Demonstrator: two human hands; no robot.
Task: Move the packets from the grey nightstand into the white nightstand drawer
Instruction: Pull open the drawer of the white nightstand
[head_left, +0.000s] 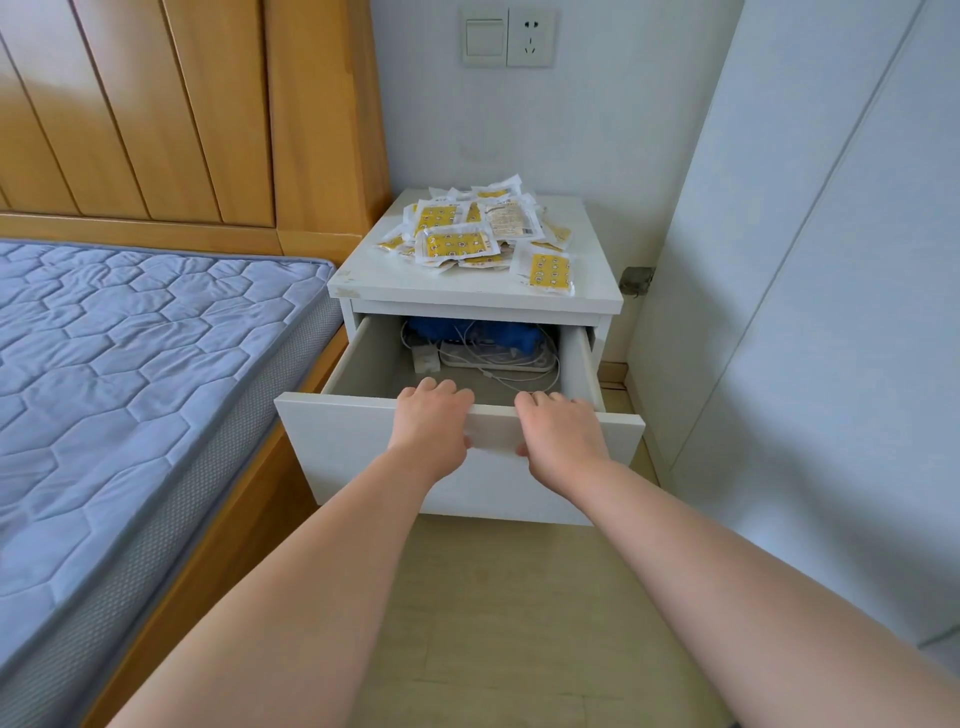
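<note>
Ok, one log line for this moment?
left hand: grip on drawer front | right hand: same | drawer: open, cables at back | packets: piled on nightstand top, none in drawer

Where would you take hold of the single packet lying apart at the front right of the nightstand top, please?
Take that packet by its front edge, coming from the front, above the open drawer. It lies flat, apart from the pile, and seems to reach the nightstand top's front edge, so fingers can probably pinch it there. Both hands are on the drawer front.
</note>
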